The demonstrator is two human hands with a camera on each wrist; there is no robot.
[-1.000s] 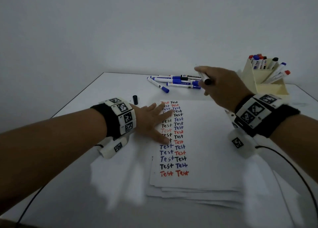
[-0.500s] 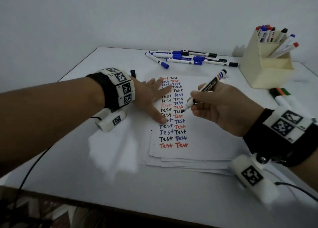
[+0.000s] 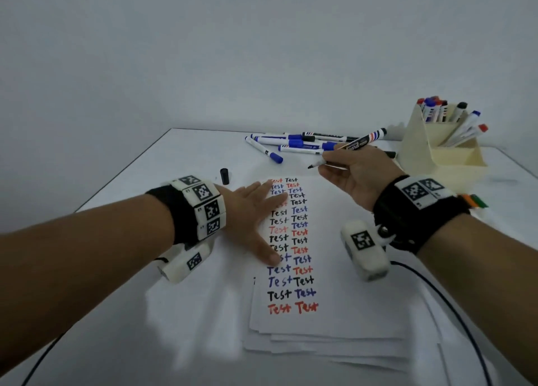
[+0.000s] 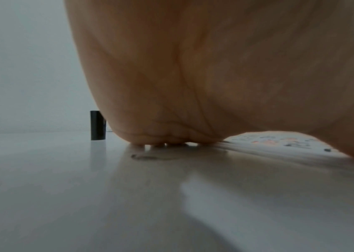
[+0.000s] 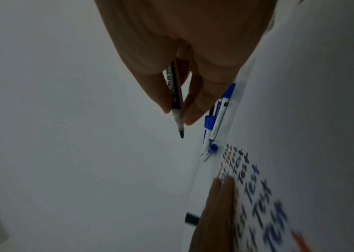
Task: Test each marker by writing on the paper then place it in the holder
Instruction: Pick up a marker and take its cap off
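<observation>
Pinching an uncapped black marker (image 3: 346, 149), the right hand (image 3: 359, 173) is being held above the paper (image 3: 334, 269) at 12 o'clock, tip off the sheet. The paper is being pressed by the left hand (image 3: 250, 211), fingers spread flat. The holder (image 3: 442, 152) is being seen at 2 o'clock.

White table (image 3: 180, 158) against plain pale wall (image 3: 203, 50); black cables (image 3: 454, 307) trailing across near edge on both sides.
</observation>
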